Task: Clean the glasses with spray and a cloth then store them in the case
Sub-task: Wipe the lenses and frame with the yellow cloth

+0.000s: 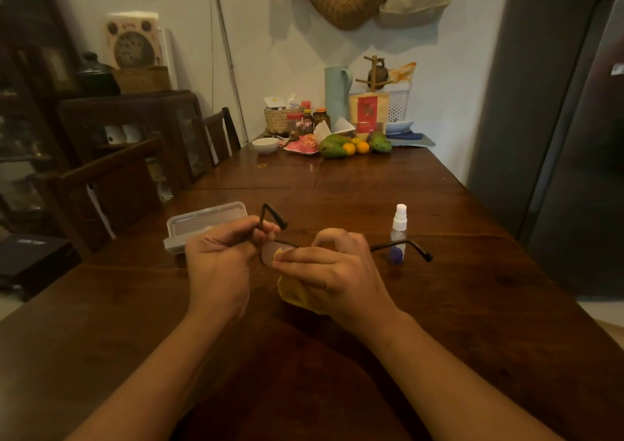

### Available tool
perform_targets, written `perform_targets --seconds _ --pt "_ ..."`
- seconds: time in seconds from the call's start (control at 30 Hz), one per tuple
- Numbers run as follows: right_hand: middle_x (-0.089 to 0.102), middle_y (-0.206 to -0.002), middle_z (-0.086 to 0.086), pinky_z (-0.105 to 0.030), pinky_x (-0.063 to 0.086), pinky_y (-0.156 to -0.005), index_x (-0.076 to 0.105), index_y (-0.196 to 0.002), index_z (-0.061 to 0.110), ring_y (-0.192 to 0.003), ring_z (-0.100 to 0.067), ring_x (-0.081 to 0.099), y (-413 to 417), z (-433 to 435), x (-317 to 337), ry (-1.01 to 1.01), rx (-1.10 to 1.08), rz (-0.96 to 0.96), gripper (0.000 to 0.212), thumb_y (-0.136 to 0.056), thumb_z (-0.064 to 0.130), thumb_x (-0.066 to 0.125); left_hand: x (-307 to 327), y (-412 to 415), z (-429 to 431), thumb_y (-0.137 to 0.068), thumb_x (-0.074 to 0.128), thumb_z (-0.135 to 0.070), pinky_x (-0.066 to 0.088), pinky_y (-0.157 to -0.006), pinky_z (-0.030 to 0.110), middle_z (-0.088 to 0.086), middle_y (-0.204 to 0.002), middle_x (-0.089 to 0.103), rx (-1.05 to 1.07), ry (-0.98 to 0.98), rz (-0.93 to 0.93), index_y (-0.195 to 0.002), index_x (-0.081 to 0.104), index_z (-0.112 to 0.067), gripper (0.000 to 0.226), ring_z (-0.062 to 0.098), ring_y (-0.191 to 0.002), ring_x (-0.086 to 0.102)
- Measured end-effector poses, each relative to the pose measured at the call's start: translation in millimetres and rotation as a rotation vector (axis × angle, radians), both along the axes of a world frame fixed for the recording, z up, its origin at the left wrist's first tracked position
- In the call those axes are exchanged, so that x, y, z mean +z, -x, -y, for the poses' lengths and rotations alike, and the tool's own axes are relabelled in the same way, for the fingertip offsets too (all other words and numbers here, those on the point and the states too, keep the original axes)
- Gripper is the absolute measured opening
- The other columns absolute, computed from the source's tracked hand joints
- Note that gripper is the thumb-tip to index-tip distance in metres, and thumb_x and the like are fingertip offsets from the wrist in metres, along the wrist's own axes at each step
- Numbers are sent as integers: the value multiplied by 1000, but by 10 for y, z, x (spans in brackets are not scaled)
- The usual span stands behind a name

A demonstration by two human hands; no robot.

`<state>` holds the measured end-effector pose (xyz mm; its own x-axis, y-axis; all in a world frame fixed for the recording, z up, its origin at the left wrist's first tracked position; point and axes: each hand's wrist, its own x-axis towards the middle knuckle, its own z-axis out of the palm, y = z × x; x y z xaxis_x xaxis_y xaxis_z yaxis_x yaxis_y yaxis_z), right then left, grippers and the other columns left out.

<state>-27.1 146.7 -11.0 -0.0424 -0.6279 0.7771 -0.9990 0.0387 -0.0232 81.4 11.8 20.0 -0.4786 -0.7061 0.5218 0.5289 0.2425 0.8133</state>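
Beyond and to the left of the left hand's grip, the clear case (206, 226) lies on the surface (472, 305) without the glasses in it, so storing is not yet done. The left hand (219, 258) is clamped on the glasses (270, 253) at one hinge, holding them above the surface. The right hand (332, 271) pinches the yellow cloth (293, 292) onto a lens, so wiping looks under way. The spray bottle (399, 234) stands capped just beyond the right grip, so spraying is probably done.

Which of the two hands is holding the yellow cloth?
The right hand: it pinches the yellow cloth against a lens of the glasses, while the left hand grips only the frame.
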Motion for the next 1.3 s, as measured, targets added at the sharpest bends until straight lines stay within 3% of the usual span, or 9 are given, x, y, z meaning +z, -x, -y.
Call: perform_targets --seconds 0.2,0.33,0.43,0.57,0.73,0.9,1.03,1.13,1.3 --pt "73 -108 5 -44 51 -74 76 -106 21 -102 -23 60 101 -10 -23 13 -13 149 27 -80 17 79 -36 -1 47 -81 53 25 55 -70 17 -3 -76 77 71 126 102 -91 73 -4 37 10 -79 73" --pt "65 -115 4 -36 56 -82 71 -108 18 -108 -10 61 123 -18 -15 -9 102 438 21 -93 6 62 -58 -68 187 -81 56 23 56 -74 17 -11 -80 77 155 182 152 -96 72 -7 37 6 -83 73" --pt "60 -116 8 -32 58 -82 62 -109 29 -105 -9 62 116 -12 15 -156 91 604 27 -98 6 53 -72 -133 341 -81 57 22 55 -75 16 -19 -78 76 224 217 204 -89 74 -15 41 3 -84 72" --pt "66 -100 3 -41 61 -67 46 -108 48 -81 -14 70 84 -36 11 -403 57 755 30 -105 19 42 -118 -175 490 -81 60 19 54 -76 12 -19 -75 74 305 282 320 -83 75 -22 44 -4 -83 69" --pt "67 -102 12 -31 61 -74 52 -101 51 -92 -5 67 61 -3 56 -198 97 906 30 -101 21 51 -163 -226 633 -81 66 14 47 -82 7 -15 -87 70 290 449 505 -80 74 -32 47 4 -95 65" --pt "69 -99 25 -13 55 -66 59 -107 43 -93 3 68 102 1 105 11 127 1051 26 -95 20 63 -179 -274 720 -80 69 10 42 -76 3 -25 -90 67 103 494 655 -65 74 -48 60 3 -106 58" --pt "74 -98 18 -25 59 -75 61 -114 40 -93 0 70 178 -29 139 110 119 1176 39 -86 16 73 -155 -314 783 -78 73 7 39 -91 6 -24 -85 69 1 606 776 -63 71 -54 63 10 -113 62" --pt "76 -96 15 -29 60 -77 58 -123 39 -93 -2 71 225 -47 160 149 123 1235 53 -82 12 77 -102 -340 811 -75 77 3 23 -114 27 -31 -74 70 -26 713 861 -63 68 -60 65 -9 -100 63" --pt "75 -99 19 -29 57 -79 54 -132 38 -97 1 69 284 -58 160 160 115 1251 63 -80 12 78 -18 -348 767 -73 79 -2 0 -113 33 -36 -81 69 -83 710 1006 -69 71 -57 56 -7 -104 61"
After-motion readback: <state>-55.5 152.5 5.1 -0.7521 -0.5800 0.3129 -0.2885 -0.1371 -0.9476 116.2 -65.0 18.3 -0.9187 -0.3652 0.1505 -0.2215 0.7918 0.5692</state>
